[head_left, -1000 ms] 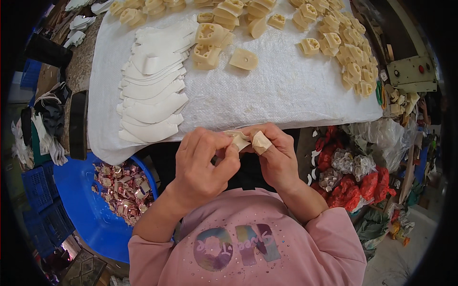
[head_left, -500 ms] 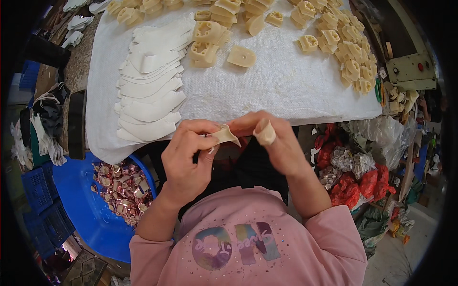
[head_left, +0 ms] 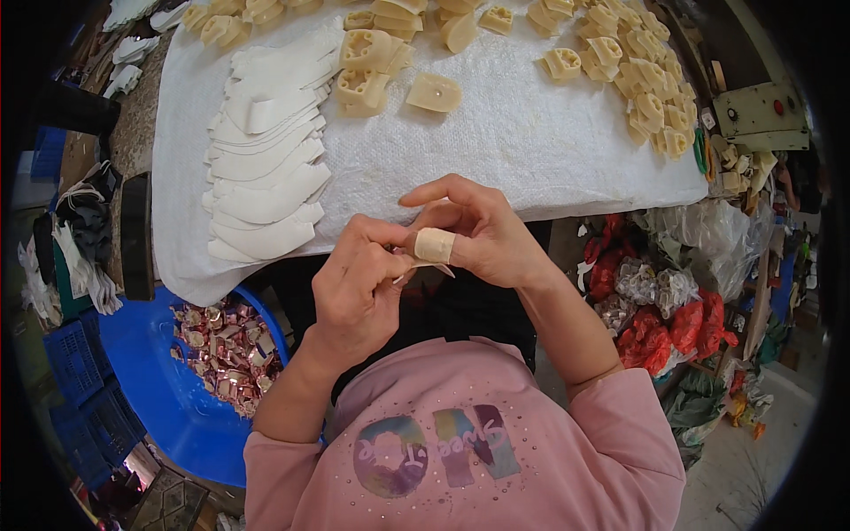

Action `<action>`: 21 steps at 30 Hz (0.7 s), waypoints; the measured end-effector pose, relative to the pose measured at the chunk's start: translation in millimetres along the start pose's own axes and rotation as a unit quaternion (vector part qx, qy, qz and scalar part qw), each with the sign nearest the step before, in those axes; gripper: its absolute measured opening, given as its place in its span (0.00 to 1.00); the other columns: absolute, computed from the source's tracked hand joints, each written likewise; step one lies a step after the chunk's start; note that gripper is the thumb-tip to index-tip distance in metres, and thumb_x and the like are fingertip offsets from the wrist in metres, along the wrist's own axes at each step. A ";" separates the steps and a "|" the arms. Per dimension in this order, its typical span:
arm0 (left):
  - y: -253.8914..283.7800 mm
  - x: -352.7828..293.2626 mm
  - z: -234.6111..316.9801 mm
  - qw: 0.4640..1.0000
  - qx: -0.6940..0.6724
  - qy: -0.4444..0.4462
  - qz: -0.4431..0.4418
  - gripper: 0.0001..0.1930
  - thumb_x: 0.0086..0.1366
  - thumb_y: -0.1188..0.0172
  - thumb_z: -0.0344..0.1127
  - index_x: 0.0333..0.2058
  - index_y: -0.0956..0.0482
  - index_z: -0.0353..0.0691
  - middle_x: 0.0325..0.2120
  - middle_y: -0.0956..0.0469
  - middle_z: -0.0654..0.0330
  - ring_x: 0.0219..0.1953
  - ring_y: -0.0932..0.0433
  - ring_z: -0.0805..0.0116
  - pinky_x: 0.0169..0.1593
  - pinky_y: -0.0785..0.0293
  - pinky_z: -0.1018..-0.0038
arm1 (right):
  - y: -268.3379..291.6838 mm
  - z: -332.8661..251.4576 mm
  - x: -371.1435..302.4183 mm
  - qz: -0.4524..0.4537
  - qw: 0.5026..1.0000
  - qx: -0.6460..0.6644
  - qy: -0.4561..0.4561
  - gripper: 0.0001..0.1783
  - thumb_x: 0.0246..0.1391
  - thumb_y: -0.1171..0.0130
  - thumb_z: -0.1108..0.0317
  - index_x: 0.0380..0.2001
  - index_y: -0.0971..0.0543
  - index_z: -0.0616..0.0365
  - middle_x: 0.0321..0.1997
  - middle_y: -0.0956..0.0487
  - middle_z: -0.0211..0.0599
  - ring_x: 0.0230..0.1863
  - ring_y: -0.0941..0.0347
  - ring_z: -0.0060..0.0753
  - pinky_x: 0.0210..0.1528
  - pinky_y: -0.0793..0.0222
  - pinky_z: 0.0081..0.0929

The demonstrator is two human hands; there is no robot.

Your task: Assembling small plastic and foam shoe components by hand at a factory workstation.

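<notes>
My left hand (head_left: pixel 361 279) pinches a thin, curved cream piece (head_left: pixel 439 266) just in front of the table edge, above my lap. Only a thin edge and pointed tip of that piece show. Across it lies the thumb of my right hand (head_left: pixel 482 232), which wears a beige wrap (head_left: pixel 435 246); the right index finger arches above. The right fingertips behind the piece are partly hidden. Beyond my left hand, overlapping white cut sheets (head_left: pixel 266 177) form a long row on the white woven cloth (head_left: pixel 443 159). Hollow tan moulded blocks (head_left: pixel 363 88) stand beside them, near a tan block on its side (head_left: pixel 434 92).
At the back right, many tan blocks (head_left: pixel 651 84) are heaped. A blue tub (head_left: pixel 146 372) of shiny pinkish pieces (head_left: pixel 226 354) stands lower left, beside blue crates (head_left: pixel 80 354). Red and clear plastic bags (head_left: pixel 673 327) lie at the right. A dark upright panel (head_left: pixel 136 234) stands by the table's left.
My right hand has turned, bringing its wrapped thumb left and down onto the cream piece, which is now mostly covered. My left hand has shifted slightly right. The view has moved a little.
</notes>
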State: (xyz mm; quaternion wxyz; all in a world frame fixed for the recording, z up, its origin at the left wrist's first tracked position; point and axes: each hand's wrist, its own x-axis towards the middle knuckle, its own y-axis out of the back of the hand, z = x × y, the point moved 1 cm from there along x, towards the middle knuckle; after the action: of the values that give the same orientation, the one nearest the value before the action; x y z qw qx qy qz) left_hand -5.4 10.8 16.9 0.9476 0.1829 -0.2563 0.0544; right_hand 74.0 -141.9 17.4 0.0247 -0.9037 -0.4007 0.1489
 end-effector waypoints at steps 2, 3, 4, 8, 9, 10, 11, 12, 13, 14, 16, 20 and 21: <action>-1.9 -0.4 -1.4 1.000 0.003 0.010 -0.004 0.09 0.48 0.42 0.15 0.26 0.30 0.35 0.32 0.26 0.51 0.28 0.27 0.66 0.30 0.30 0.78 | -1.2 3.6 0.2 0.028 0.999 -0.006 0.023 0.18 0.52 0.44 0.69 0.47 0.30 0.61 0.29 0.21 0.34 0.31 0.28 0.19 0.36 0.31 0.20; -3.3 -3.4 -3.9 0.998 -0.046 0.036 0.027 0.08 0.50 0.41 0.17 0.28 0.29 0.34 0.33 0.26 0.51 0.29 0.26 0.67 0.32 0.29 0.77 | -2.0 4.7 0.8 0.025 0.999 -0.007 0.024 0.18 0.52 0.44 0.69 0.47 0.30 0.61 0.29 0.21 0.34 0.31 0.28 0.19 0.36 0.31 0.20; -4.1 -5.0 -4.6 0.992 -0.096 0.061 0.058 0.07 0.53 0.41 0.19 0.30 0.28 0.34 0.33 0.25 0.52 0.30 0.26 0.68 0.33 0.29 0.77 | -2.3 5.0 0.8 0.049 0.997 0.017 0.057 0.19 0.53 0.45 0.69 0.49 0.30 0.60 0.31 0.21 0.34 0.33 0.27 0.21 0.39 0.31 0.21; -10.8 -7.6 0.6 0.960 -0.190 0.149 0.144 0.07 0.56 0.41 0.22 0.34 0.28 0.32 0.35 0.25 0.54 0.34 0.25 0.71 0.38 0.28 0.78 | 2.2 7.0 -4.0 0.053 0.983 0.032 0.176 0.21 0.54 0.45 0.67 0.51 0.31 0.58 0.39 0.24 0.36 0.42 0.28 0.26 0.48 0.33 0.24; -12.7 -7.1 1.3 0.949 -0.215 0.174 0.153 0.08 0.57 0.41 0.23 0.36 0.28 0.30 0.36 0.25 0.55 0.35 0.25 0.71 0.39 0.28 0.78 | 6.6 8.2 -4.4 0.024 0.980 -0.017 0.195 0.17 0.53 0.44 0.66 0.46 0.28 0.57 0.43 0.27 0.36 0.48 0.32 0.29 0.51 0.37 0.26; -13.3 -7.0 1.5 0.936 -0.240 0.200 0.162 0.10 0.57 0.41 0.24 0.37 0.29 0.29 0.36 0.25 0.55 0.37 0.26 0.72 0.41 0.28 0.79 | 5.9 10.8 -3.1 0.023 0.980 -0.017 0.197 0.17 0.53 0.44 0.66 0.46 0.28 0.57 0.43 0.27 0.36 0.48 0.32 0.29 0.51 0.37 0.26; -12.4 -6.3 2.5 0.937 -0.244 0.212 0.132 0.09 0.57 0.40 0.23 0.36 0.28 0.29 0.37 0.25 0.55 0.38 0.25 0.71 0.43 0.28 0.79 | 3.2 13.2 -1.8 0.027 0.975 -0.043 0.218 0.14 0.53 0.44 0.67 0.43 0.27 0.57 0.42 0.28 0.35 0.47 0.34 0.31 0.50 0.38 0.27; -13.6 -5.7 2.4 0.937 -0.244 0.210 0.132 0.09 0.57 0.40 0.23 0.36 0.28 0.29 0.37 0.25 0.55 0.38 0.25 0.71 0.43 0.28 0.79 | -0.8 13.2 -1.6 0.032 0.968 -0.070 0.238 0.11 0.52 0.44 0.68 0.40 0.26 0.56 0.41 0.28 0.34 0.47 0.36 0.32 0.50 0.39 0.28; -16.6 -5.4 1.8 0.941 -0.237 0.203 0.134 0.08 0.57 0.40 0.23 0.35 0.27 0.30 0.36 0.25 0.55 0.38 0.26 0.72 0.43 0.28 0.79 | -6.3 11.7 -0.6 0.080 0.961 -0.098 0.245 0.07 0.50 0.44 0.70 0.34 0.28 0.56 0.36 0.30 0.33 0.43 0.39 0.34 0.46 0.41 0.30; -19.2 -5.0 1.8 0.944 -0.230 0.195 0.135 0.08 0.56 0.40 0.23 0.35 0.27 0.30 0.36 0.25 0.54 0.38 0.26 0.72 0.42 0.28 0.79 | -9.2 8.9 -0.5 0.080 0.961 -0.098 0.245 0.07 0.50 0.44 0.70 0.34 0.28 0.56 0.36 0.30 0.33 0.43 0.39 0.34 0.46 0.41 0.30; -21.2 -5.0 3.2 0.944 -0.224 0.195 0.143 0.06 0.57 0.40 0.23 0.33 0.26 0.30 0.36 0.25 0.55 0.38 0.26 0.73 0.41 0.28 0.79 | -13.4 3.7 -1.4 0.153 0.913 -0.233 0.297 0.07 0.46 0.46 0.75 0.32 0.29 0.57 0.35 0.31 0.35 0.40 0.39 0.37 0.43 0.41 0.30; -21.3 -4.8 4.7 0.938 -0.229 0.218 0.144 0.07 0.57 0.39 0.25 0.33 0.26 0.30 0.35 0.25 0.55 0.37 0.26 0.73 0.41 0.28 0.79 | -10.5 6.8 1.6 0.130 0.947 -0.143 0.255 0.10 0.39 0.50 0.80 0.29 0.30 0.58 0.33 0.31 0.36 0.37 0.40 0.41 0.42 0.42 0.30; -22.0 -4.9 5.5 0.939 -0.228 0.220 0.137 0.08 0.57 0.39 0.26 0.33 0.26 0.30 0.35 0.25 0.55 0.36 0.26 0.74 0.40 0.28 0.79 | -10.0 5.2 1.7 0.131 0.947 -0.144 0.255 0.10 0.39 0.50 0.80 0.29 0.30 0.58 0.33 0.31 0.36 0.37 0.40 0.41 0.42 0.42 0.30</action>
State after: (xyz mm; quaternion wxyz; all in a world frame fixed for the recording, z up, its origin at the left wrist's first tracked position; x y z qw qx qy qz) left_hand -7.8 -11.7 11.9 0.9799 -0.0916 -0.0698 0.1627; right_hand 66.5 -134.2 13.6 -0.0236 -0.9501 -0.2758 -0.1441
